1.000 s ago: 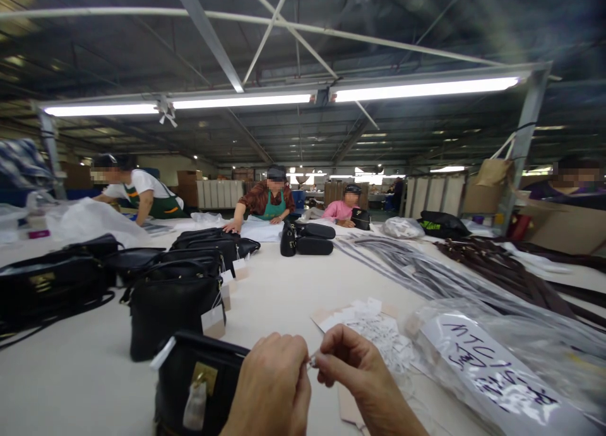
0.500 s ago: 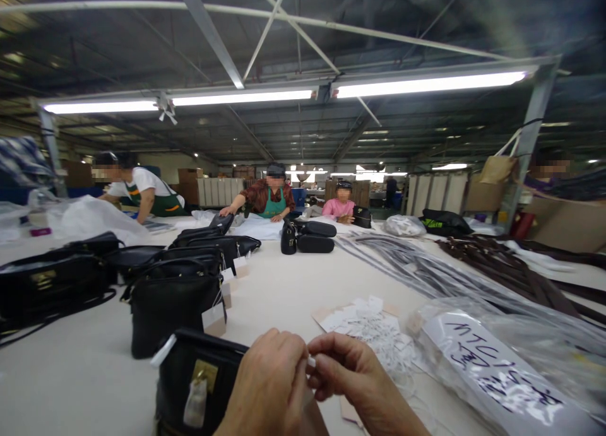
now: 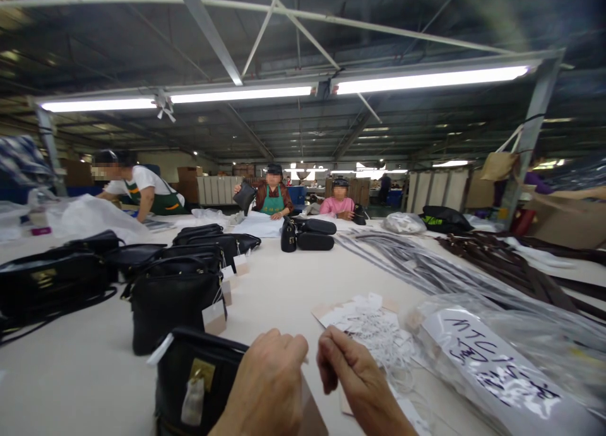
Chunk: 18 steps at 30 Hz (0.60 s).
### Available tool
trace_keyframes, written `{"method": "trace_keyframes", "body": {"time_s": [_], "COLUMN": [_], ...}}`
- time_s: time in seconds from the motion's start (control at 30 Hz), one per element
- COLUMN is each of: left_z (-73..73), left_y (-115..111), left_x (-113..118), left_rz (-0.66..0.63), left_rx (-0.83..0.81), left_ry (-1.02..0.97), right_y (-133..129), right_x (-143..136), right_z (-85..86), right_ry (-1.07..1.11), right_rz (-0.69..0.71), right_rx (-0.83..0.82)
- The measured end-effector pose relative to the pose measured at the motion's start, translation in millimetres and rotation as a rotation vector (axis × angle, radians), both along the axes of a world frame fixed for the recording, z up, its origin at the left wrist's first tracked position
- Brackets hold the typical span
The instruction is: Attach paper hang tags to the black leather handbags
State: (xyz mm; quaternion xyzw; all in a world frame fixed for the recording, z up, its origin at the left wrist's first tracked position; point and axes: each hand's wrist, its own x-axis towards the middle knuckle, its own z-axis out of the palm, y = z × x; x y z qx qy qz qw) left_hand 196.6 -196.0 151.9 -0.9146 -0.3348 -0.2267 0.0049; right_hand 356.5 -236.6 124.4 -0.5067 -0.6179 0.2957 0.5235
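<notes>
My left hand (image 3: 269, 385) is at the bottom centre with its fingers closed, and a brown hang tag (image 3: 313, 414) shows just under it. To its left, touching it, stands a black handbag (image 3: 189, 373) with a gold clasp and a wrapped charm. My right hand (image 3: 350, 376) is a little apart from the left, fingers curled inward. What lies between those fingers is hidden. A heap of white stringed tags (image 3: 374, 325) lies just beyond the right hand.
More black handbags (image 3: 173, 297) with tags stand in rows on the left of the white table (image 3: 284, 284). A plastic bag with a handwritten label (image 3: 487, 360) lies at right, grey straps (image 3: 426, 272) and brown straps (image 3: 521, 272) behind it. Three co-workers (image 3: 272, 196) are at the far side.
My hands, pinched together on a small white piece before, have drawn apart. The co-worker in the green apron has lifted a black bag off the table.
</notes>
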Motion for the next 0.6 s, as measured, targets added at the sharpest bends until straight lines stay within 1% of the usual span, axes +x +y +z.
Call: {"method": "trace_keyframes", "body": {"time_s": [0.07,0.2,0.3,0.4,0.5,0.6], "left_z": [3.2,8.0,7.0,3.7,2.0,3.9], "left_y": [1,0,-2,-1,1,3], "left_x": [-1,-2,-1,-2,-4,-10], "left_rz": [0.035,0.074,0.047,-0.002,-0.054,-0.075], "left_rx": [-0.055,-0.165,-0.167,-0.146,-0.158,-0.214], "left_ry": [-0.011,-0.029,-0.009,-0.044,-0.100,-0.158], "right_y": [1,6,9,8,7,8], "right_x": [2,-9,-17,-21,-22,-22], "right_z": [-2.5,-15.0,-21.6,-20.4,-18.5,-21.8], "right_ry": [-0.031,0.008,0.003,0.025,0.121,0.269], "right_rz": [-0.021,0.086,0.102,0.096,0.103,0.147], "right_rx": [0.013,-0.021,0.022,0.031,0.016,-0.008]}}
